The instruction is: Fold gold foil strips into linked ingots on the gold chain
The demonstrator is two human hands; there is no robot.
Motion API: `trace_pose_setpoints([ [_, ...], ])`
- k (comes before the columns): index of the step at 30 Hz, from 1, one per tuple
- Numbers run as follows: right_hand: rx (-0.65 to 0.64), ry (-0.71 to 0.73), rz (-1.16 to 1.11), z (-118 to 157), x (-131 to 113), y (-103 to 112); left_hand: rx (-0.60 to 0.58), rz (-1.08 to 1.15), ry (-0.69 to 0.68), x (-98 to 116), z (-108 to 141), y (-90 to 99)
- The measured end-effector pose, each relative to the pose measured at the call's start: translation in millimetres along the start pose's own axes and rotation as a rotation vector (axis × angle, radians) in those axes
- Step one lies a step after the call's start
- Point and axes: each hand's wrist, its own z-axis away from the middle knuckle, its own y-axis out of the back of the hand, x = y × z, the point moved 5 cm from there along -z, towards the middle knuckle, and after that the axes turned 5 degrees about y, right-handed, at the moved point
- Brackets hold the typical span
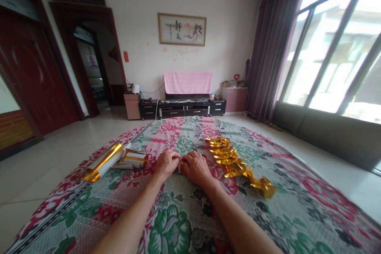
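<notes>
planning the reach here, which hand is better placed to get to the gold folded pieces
Probably the right hand: it is nearer the gold folded pieces, while the left hand is farther off, toward the rolled sheets.

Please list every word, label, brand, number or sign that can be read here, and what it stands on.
Framed wall picture: two large characters, perhaps "静氣", not certain; smaller writing unreadable.
Red wall slip: any marks too small and blurred to read.
Folded gold pieces, gold-and-white rolls: no lettering visible.
</notes>
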Motion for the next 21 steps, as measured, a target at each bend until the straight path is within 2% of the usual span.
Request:
trace_pose_setpoints([
  [7,0.006,-0.006,-0.012,-0.1,0.6,0.6,-0.058,-0.020,-0.108,0.6,-0.8,-4.8],
  [17,0.017,-0.014,-0.022,-0.5,0.8,1.5,-0.017,0.009,-0.093,-2.9,-1.2,-4.1],
  [21,0.010,-0.021,-0.023,-0.4,0.6,1.7,-0.041,0.014,-0.117,-1.6,-0.6,-3.5],
])
